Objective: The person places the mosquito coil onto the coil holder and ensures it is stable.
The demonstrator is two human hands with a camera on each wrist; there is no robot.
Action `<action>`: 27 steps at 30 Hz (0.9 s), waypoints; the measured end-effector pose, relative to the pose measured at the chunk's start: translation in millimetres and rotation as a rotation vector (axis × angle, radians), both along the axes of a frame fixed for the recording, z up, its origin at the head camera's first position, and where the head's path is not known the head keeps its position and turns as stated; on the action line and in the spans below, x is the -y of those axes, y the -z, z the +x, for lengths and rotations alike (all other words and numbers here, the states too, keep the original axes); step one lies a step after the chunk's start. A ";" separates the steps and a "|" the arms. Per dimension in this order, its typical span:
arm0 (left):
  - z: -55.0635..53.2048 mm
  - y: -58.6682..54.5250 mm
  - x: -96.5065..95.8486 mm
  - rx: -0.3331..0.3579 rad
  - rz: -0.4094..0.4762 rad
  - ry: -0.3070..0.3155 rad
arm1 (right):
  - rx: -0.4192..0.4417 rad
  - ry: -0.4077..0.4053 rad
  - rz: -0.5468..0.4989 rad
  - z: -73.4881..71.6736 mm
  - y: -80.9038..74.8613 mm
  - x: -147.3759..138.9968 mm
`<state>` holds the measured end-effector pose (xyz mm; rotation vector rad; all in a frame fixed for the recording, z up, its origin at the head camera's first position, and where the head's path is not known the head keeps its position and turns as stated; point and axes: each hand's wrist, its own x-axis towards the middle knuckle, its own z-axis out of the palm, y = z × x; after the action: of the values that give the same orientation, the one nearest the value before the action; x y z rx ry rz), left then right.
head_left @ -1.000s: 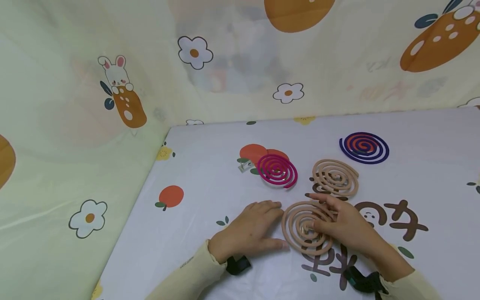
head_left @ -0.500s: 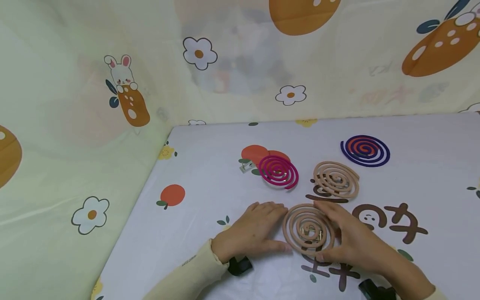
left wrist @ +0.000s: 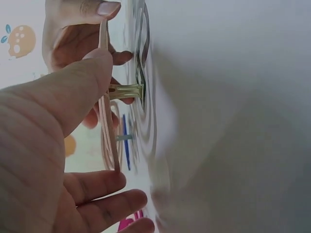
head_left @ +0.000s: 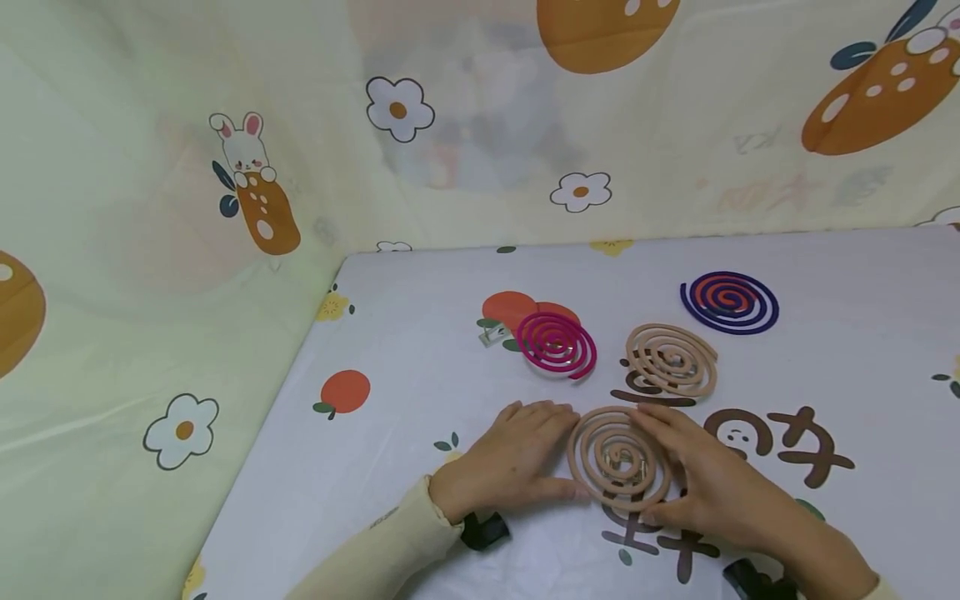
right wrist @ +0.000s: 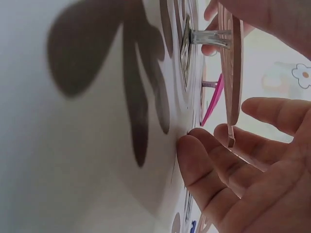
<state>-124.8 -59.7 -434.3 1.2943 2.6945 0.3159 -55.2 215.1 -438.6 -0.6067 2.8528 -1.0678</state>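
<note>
A tan mosquito coil (head_left: 618, 452) sits level over the table, raised on a small metal stand (left wrist: 127, 91) whose upright meets its middle from below. At its left rim is my left hand (head_left: 510, 458), thumb touching the coil's edge and the other fingers spread loosely by the far side. My right hand (head_left: 712, 475) cups the right rim with thumb and fingers apart, fingertips right at the edge. In the right wrist view several fingers (right wrist: 199, 165) reach lower than the coil, near the tabletop.
Farther back lie a pink coil (head_left: 556, 342), a second tan coil (head_left: 672, 358) and a blue-and-orange coil (head_left: 729, 302). A loose metal stand (head_left: 493, 334) is left of the pink one. Patterned curtain (head_left: 480, 200) bounds the table's back and left.
The right hand, whose fingers were over the tan coil's centre, has shifted to its right rim. The left hand has stayed at the left rim, moving only slightly.
</note>
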 end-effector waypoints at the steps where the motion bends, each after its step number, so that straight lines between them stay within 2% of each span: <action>1: -0.7 0.3 -1.0 -0.003 0.003 0.000 | -0.003 0.001 0.002 -0.2 -0.6 -0.9; 15: -3.9 -0.5 -1.5 0.022 0.015 -0.037 | 0.040 0.004 0.016 -9.6 -8.5 6.2; 27: -13.4 -0.5 -21.2 0.060 0.018 0.022 | -0.015 0.046 0.044 -0.8 -1.7 -12.4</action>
<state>-138.2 -38.4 -433.9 1.2970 2.6325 0.3717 -56.0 227.4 -436.9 -0.5508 2.9084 -1.0079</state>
